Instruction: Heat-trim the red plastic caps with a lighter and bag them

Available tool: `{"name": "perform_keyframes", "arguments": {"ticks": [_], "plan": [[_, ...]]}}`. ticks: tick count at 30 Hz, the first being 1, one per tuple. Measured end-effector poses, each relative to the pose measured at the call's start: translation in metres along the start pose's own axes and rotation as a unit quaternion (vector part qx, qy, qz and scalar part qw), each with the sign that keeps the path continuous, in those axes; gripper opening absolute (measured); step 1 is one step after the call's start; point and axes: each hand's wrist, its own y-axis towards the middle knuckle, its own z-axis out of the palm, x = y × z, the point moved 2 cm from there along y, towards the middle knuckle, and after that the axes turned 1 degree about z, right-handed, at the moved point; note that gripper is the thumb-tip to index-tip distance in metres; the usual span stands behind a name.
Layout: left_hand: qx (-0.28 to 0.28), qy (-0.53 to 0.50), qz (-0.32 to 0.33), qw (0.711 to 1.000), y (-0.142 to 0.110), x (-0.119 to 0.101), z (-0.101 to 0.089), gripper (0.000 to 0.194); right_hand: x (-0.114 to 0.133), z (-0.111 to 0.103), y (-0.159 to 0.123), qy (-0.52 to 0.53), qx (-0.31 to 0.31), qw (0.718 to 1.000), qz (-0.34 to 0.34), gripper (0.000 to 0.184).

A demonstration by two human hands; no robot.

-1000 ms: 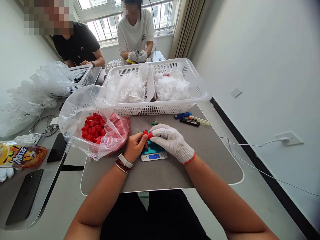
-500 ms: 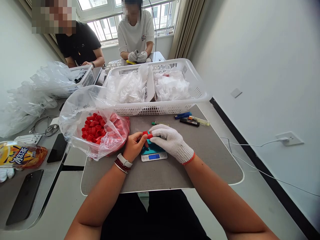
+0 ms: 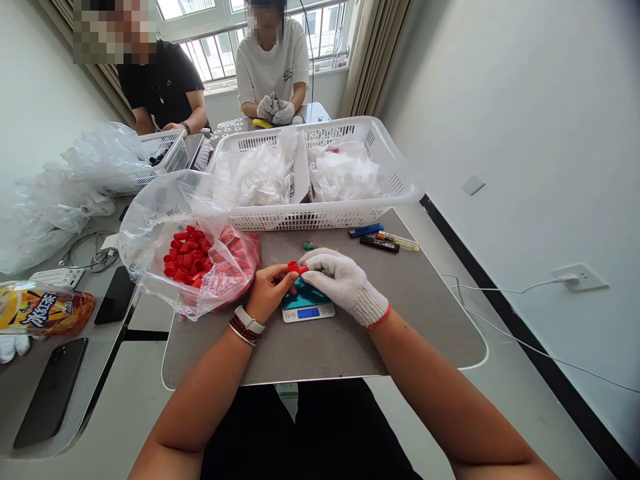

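Between my two hands is a small red pipe fitting [image 3: 297, 268], held over a digital scale [image 3: 320, 311] with a teal plate and a lit display. My bare left hand [image 3: 270, 288] is closed on its left side. My right hand [image 3: 343, 279], in a white knit glove, grips its right side with the fingertips. Part of the fitting and much of the scale plate are hidden by the hands. Left of my left hand stands an open clear plastic bag [image 3: 145, 233] with many similar red fittings [image 3: 187, 257] in it.
A large white basket [image 3: 320, 217] with crumpled plastic bags stands across the back. Markers [image 3: 379, 245] and a box cutter [image 3: 400, 241] lie at the right. Phones [image 3: 53, 393] and a drink bottle [image 3: 45, 309] are on the left table. Two people sit beyond, one gloved.
The red fitting has turned in my fingers, so an open end now faces up. Both hands have stayed nearly in place over the scale.
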Motion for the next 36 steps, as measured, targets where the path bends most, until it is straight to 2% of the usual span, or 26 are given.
{"name": "perform_keyframes", "arguments": {"ticks": [6, 13, 15, 20, 27, 32, 36], "plan": [[0.0, 0.062, 0.022, 0.998, -0.003, -0.005, 0.0, 0.057, 0.0, 0.003, -0.001, -0.019, -0.003, 0.999, -0.029, 0.003], [-0.006, 0.036, 0.022, 0.999, -0.001, -0.006, 0.002, 0.052, -0.002, 0.002, -0.001, -0.005, -0.002, 1.0, -0.029, 0.0], [-0.008, 0.027, 0.024, 0.999, -0.001, -0.006, 0.002, 0.049, -0.003, 0.001, 0.0, 0.007, -0.001, 1.0, -0.023, 0.005], [0.004, 0.035, 0.02, 0.999, -0.001, -0.005, 0.002, 0.051, -0.004, 0.001, 0.0, 0.013, -0.002, 1.0, -0.011, 0.011], [0.013, 0.012, -0.021, 1.0, -0.002, 0.007, 0.001, 0.058, -0.003, 0.004, -0.002, 0.023, 0.019, 0.999, -0.025, 0.004], [0.005, 0.038, 0.028, 0.999, -0.001, 0.002, 0.001, 0.053, -0.003, 0.004, -0.001, 0.03, 0.01, 0.999, -0.034, 0.004], [-0.006, 0.038, 0.058, 0.998, -0.001, -0.001, 0.001, 0.046, -0.005, 0.003, -0.001, 0.047, -0.007, 0.999, -0.009, 0.004]]}}
